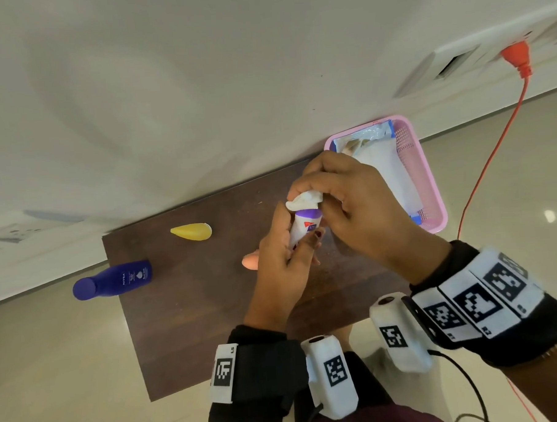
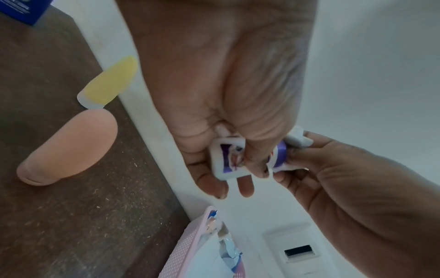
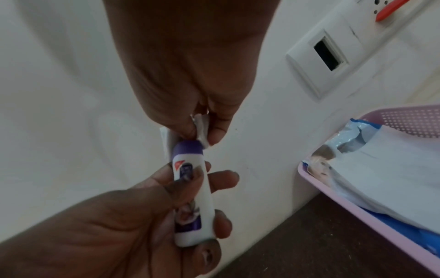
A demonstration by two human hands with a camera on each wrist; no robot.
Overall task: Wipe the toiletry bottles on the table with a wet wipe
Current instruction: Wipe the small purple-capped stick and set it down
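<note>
A small white bottle (image 1: 305, 227) with a purple top is held above the brown table (image 1: 195, 310). My left hand (image 1: 286, 268) grips its lower body, seen also in the right wrist view on the white bottle (image 3: 192, 193). My right hand (image 1: 340, 201) pinches a bunched white wet wipe (image 1: 304, 200) over the bottle's purple top; the wet wipe (image 3: 202, 129) shows between its fingertips. On the table lie a blue bottle (image 1: 114, 280), a yellow bottle (image 1: 192, 231) and a peach bottle (image 1: 250, 261), partly hidden behind my left hand.
A pink basket (image 1: 425, 179) at the table's far right corner holds an opened wipes pack (image 1: 373, 155). The wall (image 1: 201, 86) runs along the table's far edge. An orange plug and cable (image 1: 519, 60) hang from a wall socket at right.
</note>
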